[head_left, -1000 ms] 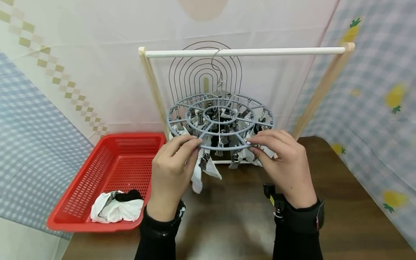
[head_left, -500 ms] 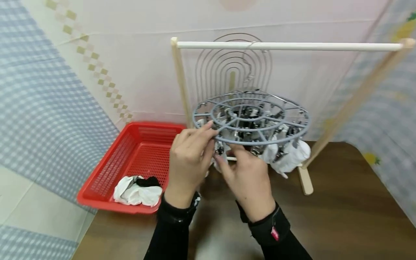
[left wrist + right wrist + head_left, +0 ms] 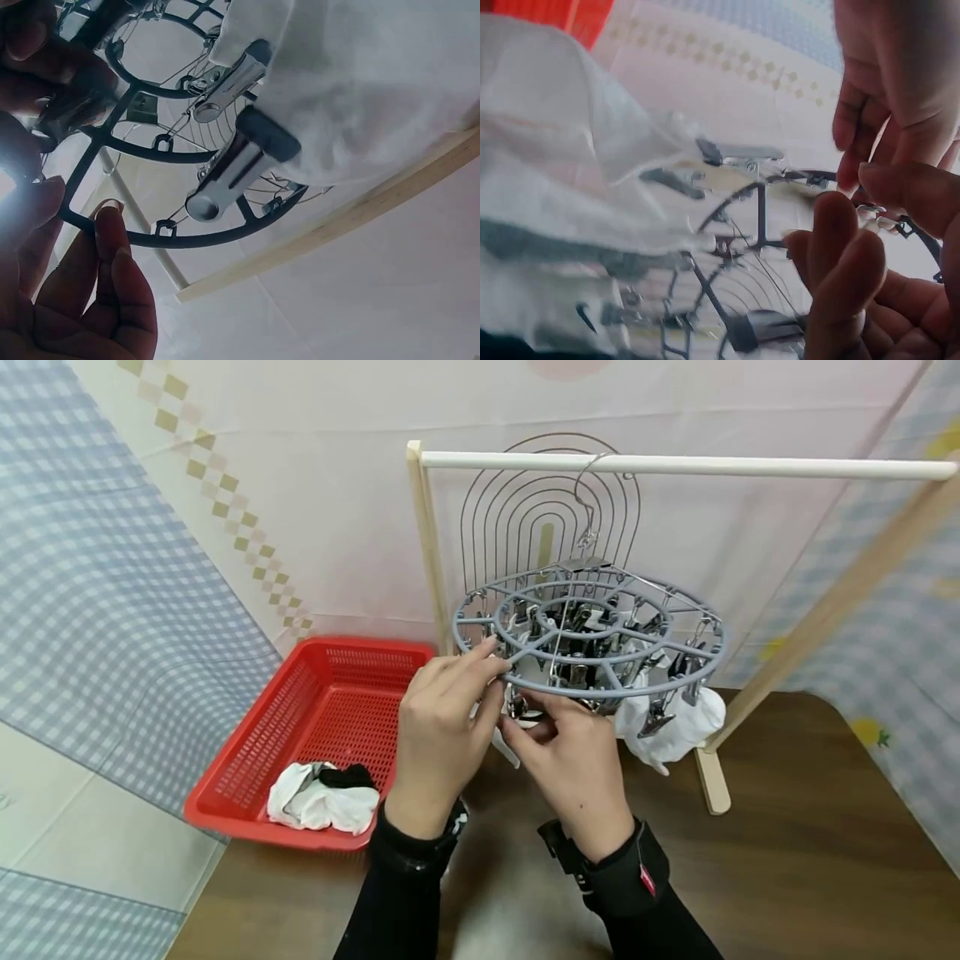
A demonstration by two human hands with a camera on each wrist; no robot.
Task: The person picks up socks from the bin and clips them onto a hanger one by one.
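A round blue-grey clip hanger (image 3: 607,692) hangs by its wire hook from a white rod. My left hand (image 3: 442,727) pinches the front left of its outer ring between thumb and fingers, as the left wrist view also shows. Just below the ring, beside it, my right hand (image 3: 573,764) pinches a small metal clip (image 3: 868,214), mostly hidden by the fingers. Other metal clips (image 3: 229,180) dangle from the rings, and several grip white socks (image 3: 675,731). In the right wrist view white fabric (image 3: 540,112) hangs close to the camera, blurred.
A red plastic basket (image 3: 206,785) stands to the left, with white socks (image 3: 322,806) and a black sock (image 3: 347,776) inside. The rack's white rod (image 3: 720,463) and wooden legs (image 3: 832,597) frame the hanger. A brown wooden table (image 3: 810,860) lies underneath.
My right hand has left the ring's front right and moved left, under the ring beside my left hand, onto a clip. My left hand stays on the ring. The head view has turned left.
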